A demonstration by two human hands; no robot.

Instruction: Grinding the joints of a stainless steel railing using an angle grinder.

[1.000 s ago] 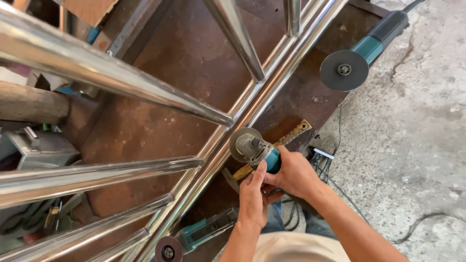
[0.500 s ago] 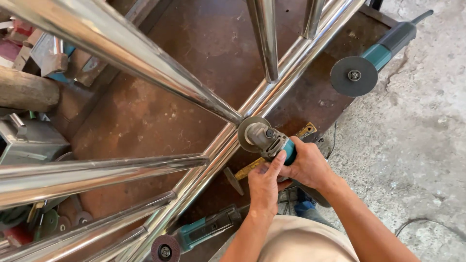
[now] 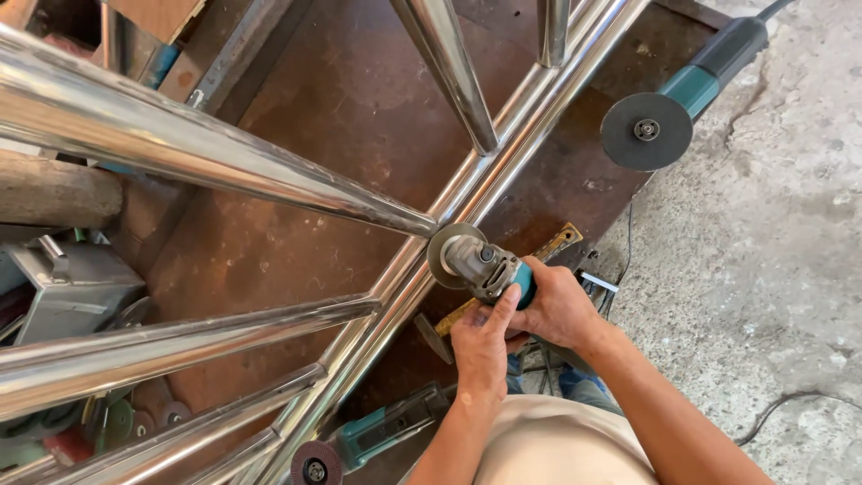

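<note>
— So, the fingers?
— Both hands, left [image 3: 480, 346] and right [image 3: 558, 307], clench the grinder [image 3: 489, 268].
— And its disc [image 3: 446, 254]?
— Just beyond the fingertips, against the steel frame [image 3: 404, 283]; a second grinder [image 3: 687, 94] lies well apart.

Spare angle grinder [image 3: 682, 103] at top right: teal-and-black body, dark flat disc facing up, half on the rusty steel plate [image 3: 332, 135], half over the concrete floor [image 3: 772, 269]. Third grinder [image 3: 359, 445] at the bottom edge, teal body, reddish flap disc, partly under the tubes. Grey metal box [image 3: 67, 287] at left, just below a round wooden log [image 3: 49, 193]. Loose worn discs [image 3: 117, 418] in the bottom left corner, one green, small ones brown. Thin black cable [image 3: 790, 409] curls on the concrete at lower right. Wooden board [image 3: 148, 13] at top left, cut off by the frame.
</note>
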